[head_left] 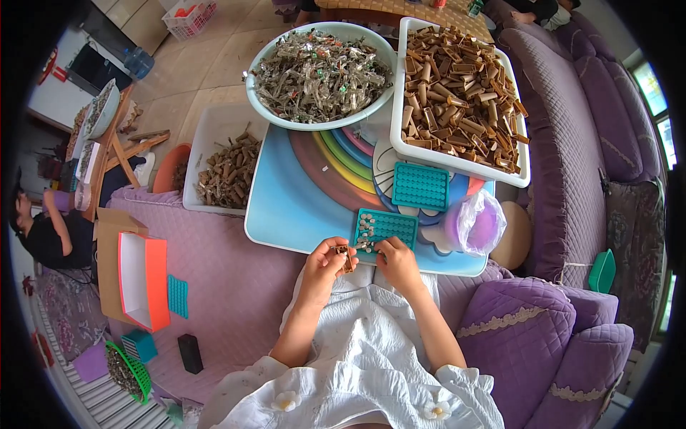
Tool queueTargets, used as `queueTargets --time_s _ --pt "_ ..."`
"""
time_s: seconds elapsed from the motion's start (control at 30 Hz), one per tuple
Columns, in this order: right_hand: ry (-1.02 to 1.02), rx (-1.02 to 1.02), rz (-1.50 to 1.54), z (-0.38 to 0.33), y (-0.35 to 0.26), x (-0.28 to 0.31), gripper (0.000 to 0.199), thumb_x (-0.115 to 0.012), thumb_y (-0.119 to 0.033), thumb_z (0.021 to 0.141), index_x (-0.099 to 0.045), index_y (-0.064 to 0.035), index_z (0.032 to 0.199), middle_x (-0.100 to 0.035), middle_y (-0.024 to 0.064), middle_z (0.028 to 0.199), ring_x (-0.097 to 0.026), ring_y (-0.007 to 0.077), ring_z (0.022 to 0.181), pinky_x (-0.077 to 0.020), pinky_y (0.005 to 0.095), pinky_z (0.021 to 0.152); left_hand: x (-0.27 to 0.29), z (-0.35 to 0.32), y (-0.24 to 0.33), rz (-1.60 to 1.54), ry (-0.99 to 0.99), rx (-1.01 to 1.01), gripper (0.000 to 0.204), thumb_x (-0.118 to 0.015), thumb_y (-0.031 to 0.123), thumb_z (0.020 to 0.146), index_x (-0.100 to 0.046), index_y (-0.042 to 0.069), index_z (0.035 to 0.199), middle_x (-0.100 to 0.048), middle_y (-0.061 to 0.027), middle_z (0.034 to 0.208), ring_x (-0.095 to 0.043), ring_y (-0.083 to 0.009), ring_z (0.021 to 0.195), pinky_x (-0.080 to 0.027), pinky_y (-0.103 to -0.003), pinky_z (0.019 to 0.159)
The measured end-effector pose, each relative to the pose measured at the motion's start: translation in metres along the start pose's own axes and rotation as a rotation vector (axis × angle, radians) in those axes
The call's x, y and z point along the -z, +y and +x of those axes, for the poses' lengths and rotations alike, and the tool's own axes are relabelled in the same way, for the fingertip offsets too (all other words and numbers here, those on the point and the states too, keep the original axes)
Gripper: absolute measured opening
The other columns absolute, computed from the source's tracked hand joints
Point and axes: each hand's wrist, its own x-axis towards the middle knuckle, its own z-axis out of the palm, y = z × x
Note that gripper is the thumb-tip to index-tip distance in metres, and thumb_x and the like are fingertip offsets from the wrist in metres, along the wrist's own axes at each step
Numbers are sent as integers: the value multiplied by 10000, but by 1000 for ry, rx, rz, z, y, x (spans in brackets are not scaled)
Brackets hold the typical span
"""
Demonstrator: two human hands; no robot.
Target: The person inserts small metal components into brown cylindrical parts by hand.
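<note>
Just below the middle of the frame, the left hand (325,261) pinched a small brown tube (346,256) between thumb and fingers, right at the near edge of the rainbow-printed tabletop (300,207). The right hand (396,259) sat just beside it, fingertips closed on a small pale piece at the lower rim of a teal grid tray (389,227); what exactly it gripped was too small to tell. That tray lay against the table's near edge, its left columns filled with pale pieces and the rest open.

Open room was scarce. The bare strip of tabletop ran along the left and centre, between the hands and the vessels above. At the top centre one round bowl (286,118) of silvery scraps overhung the far edge, touching one white rectangular tub (400,136) of brown tubes at the upper right, whose corner stuck out past the table's right side. A second white tub (207,143), partly filled with tubes, stood off the table's left edge on the purple sofa.

Two teal grid trays lay on the table: the one being worked and an empty one (421,186) just above it. One purple bag-wrapped container (477,225) crowded the right edge near the hands. At the lower left, well apart, sat one orange-sided open box (146,282).
</note>
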Motion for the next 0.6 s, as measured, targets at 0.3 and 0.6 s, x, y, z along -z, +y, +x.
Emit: queueTargets --time_s 0.3,0.6 --pt "38 -45 -43 0 -4 -1 127 -542 -13 647 -552 -40 771 -509 111 741 -527 295 676 -453 363 617 -5 2 0 41 -41 -18 205 -463 41 801 -482 21 1003 -557 -88 880 -559 -139 748 -471 -261 684" --pt "302 -30 311 -1 -40 39 176 -588 55 675 -584 -21 834 -587 97 774 -586 201 658 -459 262 538 -14 -1 -4 138 -118 -25 250 -520 36 793 -488 11 1039 -571 -75 897 -570 -135 776 -475 -255 699"
